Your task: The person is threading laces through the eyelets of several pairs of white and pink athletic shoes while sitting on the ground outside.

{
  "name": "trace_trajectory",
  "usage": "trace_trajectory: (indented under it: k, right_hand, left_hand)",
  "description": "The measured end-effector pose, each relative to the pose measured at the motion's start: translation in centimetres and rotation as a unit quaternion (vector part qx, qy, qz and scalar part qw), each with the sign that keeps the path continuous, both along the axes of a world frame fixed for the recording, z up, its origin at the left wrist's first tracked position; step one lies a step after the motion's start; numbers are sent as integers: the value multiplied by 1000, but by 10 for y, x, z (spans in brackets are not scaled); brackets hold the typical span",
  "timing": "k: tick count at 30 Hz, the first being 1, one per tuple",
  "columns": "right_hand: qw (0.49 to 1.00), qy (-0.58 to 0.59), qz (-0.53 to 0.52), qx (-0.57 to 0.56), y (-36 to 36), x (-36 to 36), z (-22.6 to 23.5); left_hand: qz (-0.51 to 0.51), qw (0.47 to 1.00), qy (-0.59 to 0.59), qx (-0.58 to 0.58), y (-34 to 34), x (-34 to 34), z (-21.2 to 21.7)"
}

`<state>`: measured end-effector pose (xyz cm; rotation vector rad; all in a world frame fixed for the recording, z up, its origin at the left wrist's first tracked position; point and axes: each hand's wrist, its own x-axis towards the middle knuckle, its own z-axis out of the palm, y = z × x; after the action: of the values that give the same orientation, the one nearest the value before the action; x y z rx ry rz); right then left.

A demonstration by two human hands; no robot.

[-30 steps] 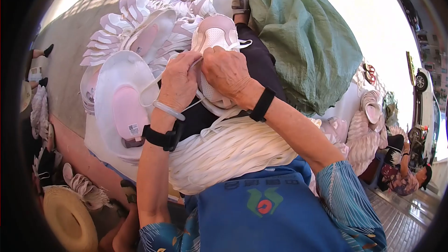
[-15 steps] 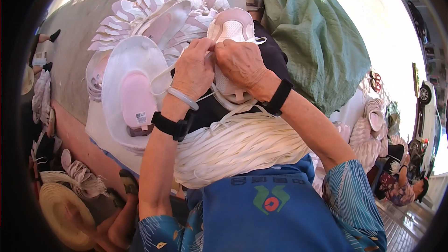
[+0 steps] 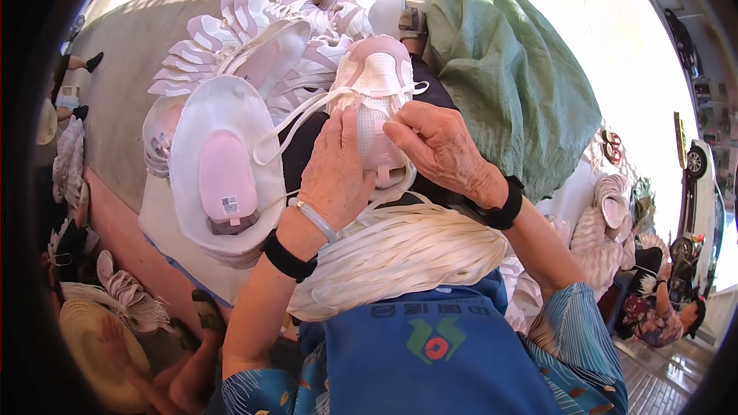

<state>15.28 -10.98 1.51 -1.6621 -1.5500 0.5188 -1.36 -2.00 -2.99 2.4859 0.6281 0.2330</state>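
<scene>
A white and pale pink sneaker [image 3: 377, 84] lies toe-away on a dark cloth on my lap. My left hand [image 3: 337, 173] rests on its near side and pinches a white shoelace [image 3: 296, 119] that loops off to the left. My right hand [image 3: 438, 146] is closed on the lace at the shoe's right side, fingers pressed to the upper. A thick bundle of white laces [image 3: 400, 253] lies across my lap below both wrists. Each wrist wears a black band, and the left one also has a pale bangle.
A sneaker lying sole-up [image 3: 223, 169] rests left of my hands. More pink and white sneakers [image 3: 254, 23] are piled behind it. A large green sack [image 3: 507, 77] stands at the right. More shoes [image 3: 607, 215] and another person [image 3: 653, 307] are at the right edge.
The sneaker and both hands sit lower and nearer in view than before. My fingers have shifted along the lace on the shoe's upper, and the lace loop now trails left.
</scene>
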Motion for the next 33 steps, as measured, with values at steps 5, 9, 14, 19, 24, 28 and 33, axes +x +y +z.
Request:
trace_trajectory:
  k: [5, 9, 14, 19, 24, 28, 33]
  right_hand:
    - [984, -44, -65, 162, 48, 0, -8]
    - [929, 356, -77, 65, 64, -19, -13]
    - [851, 502, -69, -135, 19, -3, 10]
    - [873, 401, -5, -276, -68, 33, 74]
    - [889, 361, -147, -241, -187, 76, 124]
    - [838, 420, -339, -77, -296, 158, 117]
    - [820, 195, -514, -161, -253, 168, 35]
  left_hand:
    - [14, 995, 76, 60, -8, 2, -4]
    - [23, 983, 129, 130, -9, 3, -15]
    - [15, 973, 138, 183, -11, 5, -18]
    - [12, 960, 156, 233, -18, 8, -17]
    - [22, 964, 131, 231, -16, 0, -22]
    - [14, 969, 116, 218, -14, 3, -24]
    - [27, 973, 117, 196, -14, 0, -17]
